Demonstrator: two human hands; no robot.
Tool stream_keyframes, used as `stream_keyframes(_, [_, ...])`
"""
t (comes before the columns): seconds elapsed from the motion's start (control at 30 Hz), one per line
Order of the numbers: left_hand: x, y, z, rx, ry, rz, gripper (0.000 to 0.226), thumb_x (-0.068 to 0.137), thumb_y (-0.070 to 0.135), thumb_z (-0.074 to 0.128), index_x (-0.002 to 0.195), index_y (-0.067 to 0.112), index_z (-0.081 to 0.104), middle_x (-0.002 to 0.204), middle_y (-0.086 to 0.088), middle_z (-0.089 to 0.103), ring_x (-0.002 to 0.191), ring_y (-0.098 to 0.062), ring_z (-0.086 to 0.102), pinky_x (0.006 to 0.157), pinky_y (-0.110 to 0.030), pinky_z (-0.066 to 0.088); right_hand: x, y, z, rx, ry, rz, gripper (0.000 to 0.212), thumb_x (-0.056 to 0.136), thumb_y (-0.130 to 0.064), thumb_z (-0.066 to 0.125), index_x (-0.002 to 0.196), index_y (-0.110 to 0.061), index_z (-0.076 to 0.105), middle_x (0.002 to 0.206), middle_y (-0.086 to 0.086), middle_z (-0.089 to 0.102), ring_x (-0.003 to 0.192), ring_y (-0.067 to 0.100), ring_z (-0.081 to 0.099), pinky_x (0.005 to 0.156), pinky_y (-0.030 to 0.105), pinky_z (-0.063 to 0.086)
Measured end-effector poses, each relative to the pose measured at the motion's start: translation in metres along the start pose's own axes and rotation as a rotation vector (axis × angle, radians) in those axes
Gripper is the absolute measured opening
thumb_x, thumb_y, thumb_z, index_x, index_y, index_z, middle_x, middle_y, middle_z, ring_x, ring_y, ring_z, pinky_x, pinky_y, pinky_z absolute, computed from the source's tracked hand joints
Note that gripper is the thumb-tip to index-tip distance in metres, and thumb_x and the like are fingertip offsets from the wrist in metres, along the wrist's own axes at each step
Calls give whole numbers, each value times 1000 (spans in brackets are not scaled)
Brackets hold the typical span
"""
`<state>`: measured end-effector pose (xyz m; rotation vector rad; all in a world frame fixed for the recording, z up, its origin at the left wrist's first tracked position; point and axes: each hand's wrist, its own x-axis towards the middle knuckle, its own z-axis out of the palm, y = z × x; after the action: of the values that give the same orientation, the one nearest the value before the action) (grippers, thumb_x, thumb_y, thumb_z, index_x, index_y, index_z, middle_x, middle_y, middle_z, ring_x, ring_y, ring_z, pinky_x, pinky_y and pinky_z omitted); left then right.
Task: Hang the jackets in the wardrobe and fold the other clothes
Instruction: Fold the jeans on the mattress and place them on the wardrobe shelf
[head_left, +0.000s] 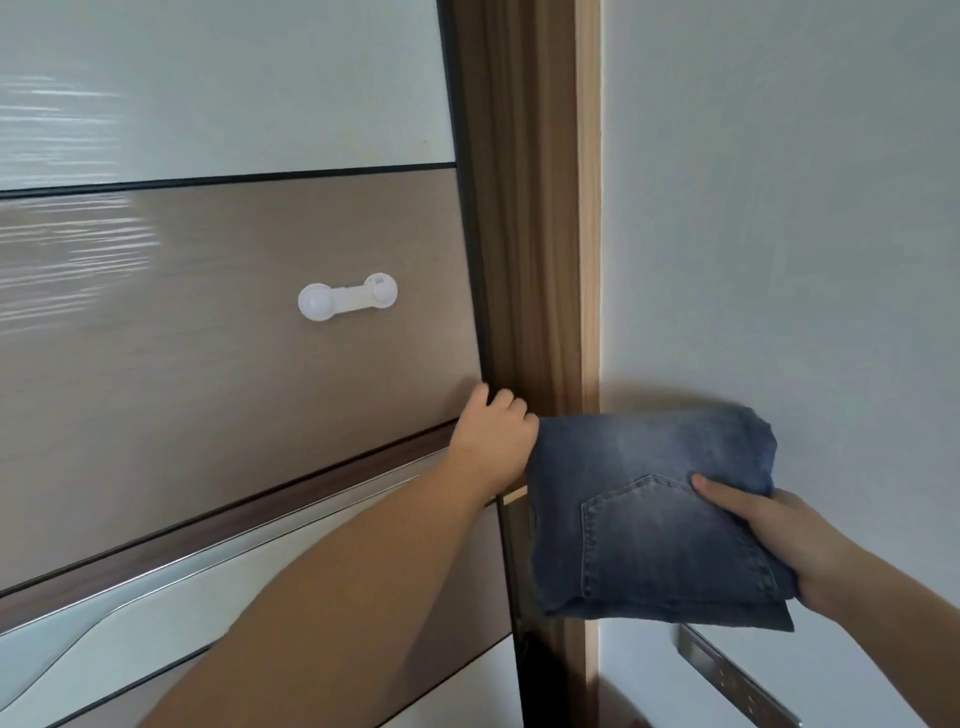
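Note:
A folded pair of blue jeans (644, 514), back pocket facing up, is held in the air by my right hand (769, 530), thumb on top and fingers underneath. My left hand (491, 428) reaches forward and grips the right edge of the wardrobe's sliding door (260, 374), its fingertips curled around the dark edge strip. The door is brown and white in glossy panels and fills the left half of the view. The wardrobe's inside is hidden.
A white child-safety lock (347, 296) is stuck on the brown door panel. A wooden frame post (535, 208) runs upright beside the door. A pale wall (779, 208) is on the right, with a metal plate (737, 680) low down.

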<state>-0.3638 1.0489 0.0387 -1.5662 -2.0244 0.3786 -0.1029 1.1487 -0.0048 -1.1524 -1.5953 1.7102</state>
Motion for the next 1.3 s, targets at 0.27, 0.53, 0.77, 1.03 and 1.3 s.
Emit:
stream_keyframes(0.27, [55,-20,21,539,-403,115,35,100,37,43,125,20,61,130,-6,61,134,-32,41,114,-62,-5,17,-1,6,-36,0,19,68,53,-48,80,103,-5,67,84,12,76,72,30,74,68,36,54])
stream_keyframes(0.53, [62,-23,38,628,-362,236,49,100,51,36,131,20,56,133,-3,58,129,-27,46,112,-45,18,28,-3,20,-18,31,9,68,52,-51,80,104,-8,66,85,10,76,74,30,74,70,39,56])
stream_keyframes(0.77, [53,-26,35,645,-362,259,47,102,49,37,135,19,51,135,-4,56,128,-26,47,113,-46,21,33,-4,31,35,13,-11,65,53,-48,81,103,-8,66,84,9,76,73,28,74,68,36,56])
stream_keyframes(1.03, [19,-43,36,654,-364,258,49,98,54,40,132,21,54,130,-2,57,123,-26,49,106,-42,27,37,1,45,54,-17,-15,65,55,-52,80,104,-11,66,84,6,76,79,29,74,70,37,56])
stream_keyframes(1.3, [-31,-68,32,609,-465,167,49,99,56,38,128,22,57,125,1,60,115,-22,52,104,-37,26,34,4,74,41,-80,-8,51,69,-47,80,102,-10,66,89,10,75,82,32,71,67,35,56])
